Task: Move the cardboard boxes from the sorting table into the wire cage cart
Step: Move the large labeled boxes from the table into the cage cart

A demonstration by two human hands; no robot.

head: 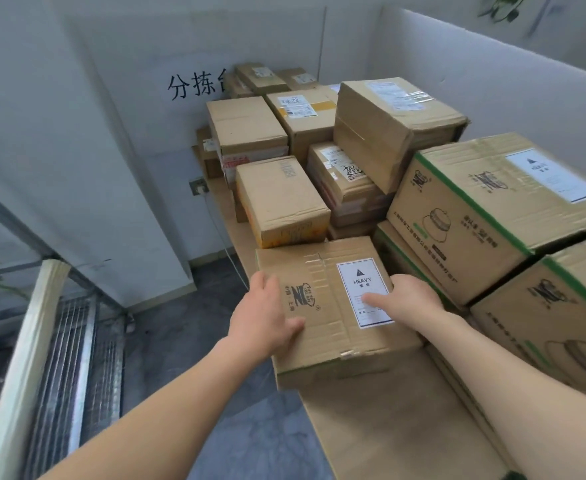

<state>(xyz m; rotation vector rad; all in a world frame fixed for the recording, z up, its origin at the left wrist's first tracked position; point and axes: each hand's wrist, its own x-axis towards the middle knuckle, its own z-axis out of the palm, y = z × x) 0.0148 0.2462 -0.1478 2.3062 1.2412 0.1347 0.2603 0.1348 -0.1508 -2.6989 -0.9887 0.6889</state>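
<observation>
Two hands grip one cardboard box (pixel 322 344) by its sides. The left hand (pixel 267 317) wraps the box's left edge with the thumb lying on top. The right hand (pixel 409 299) clasps the right edge, its thumb pressing the white HEAVY label (pixel 360 282). The sorting table (pixel 388 431) lies under the box. A plain carton (pixel 281 199) sits just behind the box, and green-striped cartons (pixel 492 209) are stacked to its right. The wire cage cart (pixel 77 341) stands well to its left, lower down.
</observation>
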